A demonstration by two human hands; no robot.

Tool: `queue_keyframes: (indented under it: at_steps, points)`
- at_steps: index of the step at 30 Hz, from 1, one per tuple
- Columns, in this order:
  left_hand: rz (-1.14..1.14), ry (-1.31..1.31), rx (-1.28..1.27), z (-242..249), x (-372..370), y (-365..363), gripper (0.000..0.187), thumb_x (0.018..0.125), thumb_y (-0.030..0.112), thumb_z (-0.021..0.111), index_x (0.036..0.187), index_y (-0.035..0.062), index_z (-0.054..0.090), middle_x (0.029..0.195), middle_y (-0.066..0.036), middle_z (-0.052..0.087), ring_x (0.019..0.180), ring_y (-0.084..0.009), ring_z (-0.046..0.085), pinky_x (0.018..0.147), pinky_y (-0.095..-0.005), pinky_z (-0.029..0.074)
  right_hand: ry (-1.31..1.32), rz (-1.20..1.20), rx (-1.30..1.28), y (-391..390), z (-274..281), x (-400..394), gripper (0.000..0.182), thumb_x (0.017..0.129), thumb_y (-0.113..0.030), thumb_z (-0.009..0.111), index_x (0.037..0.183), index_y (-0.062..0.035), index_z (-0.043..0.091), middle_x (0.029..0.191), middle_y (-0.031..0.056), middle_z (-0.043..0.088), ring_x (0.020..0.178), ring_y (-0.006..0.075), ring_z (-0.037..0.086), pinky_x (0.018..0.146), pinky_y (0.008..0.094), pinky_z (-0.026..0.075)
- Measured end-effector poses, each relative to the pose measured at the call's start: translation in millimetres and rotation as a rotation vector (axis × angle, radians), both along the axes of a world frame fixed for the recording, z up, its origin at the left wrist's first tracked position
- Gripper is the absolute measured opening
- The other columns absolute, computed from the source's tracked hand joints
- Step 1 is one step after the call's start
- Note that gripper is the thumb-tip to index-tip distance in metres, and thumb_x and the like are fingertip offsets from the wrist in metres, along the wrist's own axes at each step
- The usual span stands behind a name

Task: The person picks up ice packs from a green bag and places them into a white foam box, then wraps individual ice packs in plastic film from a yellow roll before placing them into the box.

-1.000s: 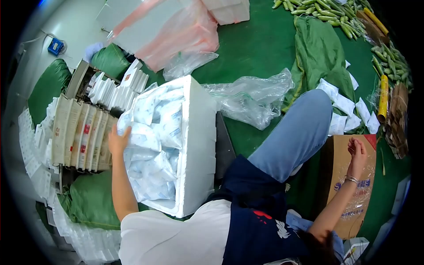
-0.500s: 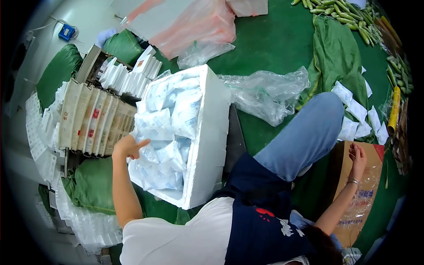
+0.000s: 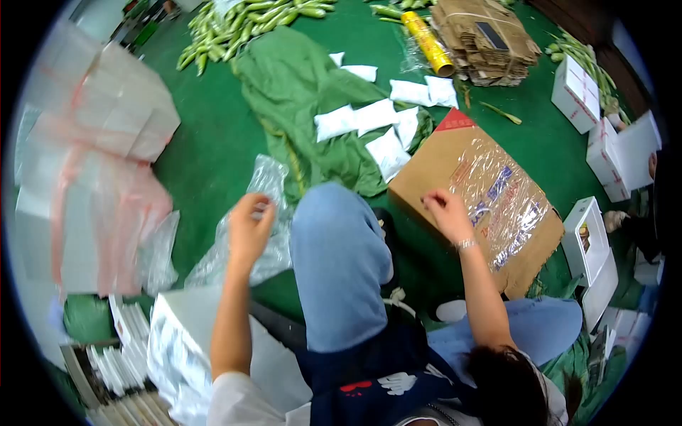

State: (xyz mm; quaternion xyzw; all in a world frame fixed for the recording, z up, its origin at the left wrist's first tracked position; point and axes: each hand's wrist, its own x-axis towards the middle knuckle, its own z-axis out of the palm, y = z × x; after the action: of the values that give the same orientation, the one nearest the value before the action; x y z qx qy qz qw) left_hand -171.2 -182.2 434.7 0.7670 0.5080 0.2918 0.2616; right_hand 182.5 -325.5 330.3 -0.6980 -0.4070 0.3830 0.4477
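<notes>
On the green floor (image 3: 213,135), person sits with one knee up, jeans leg between the two hands. Left hand (image 3: 249,227) is over the crumpled clear plastic bag (image 3: 266,184) just left of the knee, fingers curled, touching or pinching the film; can't tell if anything else is in the grip. Right hand (image 3: 447,211) rests on the flattened cardboard box (image 3: 440,160) right of the knee, fingers bent down onto its near edge where the clear tape film (image 3: 504,206) covers it; looks like fingertips pressing or picking at the film, not a closed fist around anything.

Behind the bag: a green sack (image 3: 298,85) spread flat, with white ice packs (image 3: 355,121) scattered across it and toward the cardboard. Far edge of floor: pile of green corn cobs (image 3: 241,21), a yellow tape roll (image 3: 426,42), stacked flat cartons (image 3: 490,35). Left edge: white foam pieces inside a pinkish plastic bag (image 3: 92,156). Near left corner: white foam box (image 3: 185,341), under the left forearm. Right edge: small white boxes (image 3: 590,241), one open; another person's hand (image 3: 614,220) just beside it.
</notes>
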Motion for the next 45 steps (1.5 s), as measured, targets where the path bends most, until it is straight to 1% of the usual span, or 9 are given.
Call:
queue_keyframes:
  at_steps: [8, 13, 17, 21, 25, 35, 40, 43, 45]
  points:
    - [-0.338, 0.347, -0.043, -232.3, 211.8, 163.7, 0.04, 0.078, 0.011, 0.063, 0.116, 0.0026, 0.056, 0.116, -0.017, 0.059, 0.101, -0.0329, 0.06, 0.086, -0.0433, 0.048, 0.144, -0.161, -0.192, -45.6, -23.1, -0.6, 0.011, 0.088, -0.006, 0.06, 0.092, 0.0031, 0.065, 0.082, 0.0076, 0.067, 0.076, 0.0099, 0.062, 0.069, 0.0242, 0.049]
    - [-1.093, 0.78, 0.617, -310.2, 271.0, 148.8, 0.063, 0.086, 0.016, 0.053, 0.145, 0.0161, 0.031, 0.15, -0.016, 0.029, 0.14, -0.0331, 0.025, 0.108, -0.0583, 0.025, 0.05, -0.214, -0.312, -63.3, -29.0, -2.2, 0.011, 0.088, -0.008, 0.06, 0.093, 0.0005, 0.066, 0.082, 0.0068, 0.067, 0.074, 0.0112, 0.061, 0.069, 0.0249, 0.049]
    - [-1.171, 0.906, 0.693, -301.3, 279.4, 162.0, 0.082, 0.072, 0.028, 0.071, 0.142, 0.0114, 0.033, 0.141, -0.016, 0.039, 0.134, -0.0333, 0.032, 0.11, -0.0524, 0.024, 0.148, -0.238, -0.27, -69.3, -32.2, 0.3, 0.012, 0.088, -0.009, 0.06, 0.092, 0.0011, 0.065, 0.081, 0.0073, 0.064, 0.072, 0.0129, 0.06, 0.067, 0.0253, 0.048]
    - [-0.934, 0.83, 0.007, -257.2, 252.9, 165.2, 0.099, 0.052, 0.039, 0.085, 0.133, 0.0015, 0.041, 0.124, -0.017, 0.053, 0.116, -0.0333, 0.051, 0.102, -0.048, 0.038, 0.082, -0.198, -0.2, -75.0, -18.2, 10.1, 0.013, 0.087, -0.011, 0.061, 0.093, 0.0008, 0.065, 0.081, 0.0092, 0.063, 0.073, 0.0159, 0.061, 0.067, 0.0284, 0.048]
    - [-0.331, 0.2, -0.88, -229.5, 190.6, 188.9, 0.07, 0.07, 0.029, 0.079, 0.124, -0.0038, 0.048, 0.116, -0.019, 0.059, 0.105, -0.0267, 0.059, 0.088, -0.0404, 0.049, -0.018, -0.262, -0.191, -81.8, 4.2, 6.4, 0.014, 0.085, -0.012, 0.061, 0.093, 0.0006, 0.062, 0.082, 0.0119, 0.061, 0.074, 0.0226, 0.061, 0.069, 0.0323, 0.049]
    - [-1.181, 0.002, -0.655, 58.7, 300.0, 49.5, 0.069, 0.077, 0.024, 0.073, 0.133, -0.0008, 0.041, 0.121, -0.012, 0.057, 0.109, -0.0213, 0.057, 0.095, -0.0354, 0.045, -0.113, -0.171, 0.427, -10.2, 83.4, 1.0, 0.105, 0.076, -0.04, 0.075, 0.145, 0.0056, 0.01, 0.147, 0.0278, 0.024, 0.139, 0.0357, 0.026, 0.113, 0.0414, 0.023]
    - [-1.244, -0.198, -1.033, 13.9, 337.0, -19.9, 0.059, 0.097, 0.029, 0.054, 0.142, -0.0013, 0.031, 0.131, -0.018, 0.05, 0.114, -0.0252, 0.056, 0.095, -0.0379, 0.047, 0.314, -0.513, 0.471, -72.7, 36.0, 35.3, 0.098, 0.072, -0.027, 0.078, 0.145, 0.0014, 0.017, 0.139, 0.0196, 0.036, 0.128, 0.0301, 0.04, 0.107, 0.039, 0.033]
    - [-0.994, 0.575, 0.018, -60.7, 325.5, -25.6, 0.074, 0.087, 0.05, 0.061, 0.135, -0.0017, 0.04, 0.123, -0.025, 0.056, 0.102, -0.0313, 0.062, 0.088, -0.0403, 0.049, -0.071, -0.837, 0.215, -102.6, -2.2, 67.3, 0.096, 0.065, -0.024, 0.078, 0.141, 0.0026, 0.026, 0.135, 0.0217, 0.041, 0.121, 0.0326, 0.047, 0.102, 0.0419, 0.038]
    - [-1.035, 0.708, -0.152, -88.7, 308.8, -34.9, 0.073, 0.081, 0.061, 0.06, 0.111, -0.0054, 0.059, 0.106, -0.029, 0.061, 0.095, -0.0376, 0.063, 0.083, -0.0423, 0.051, -0.252, -0.848, 0.096, -111.7, 20.3, 86.3, 0.096, 0.061, -0.025, 0.078, 0.139, 0.0017, 0.03, 0.128, 0.0265, 0.043, 0.119, 0.0383, 0.045, 0.1, 0.0451, 0.037]
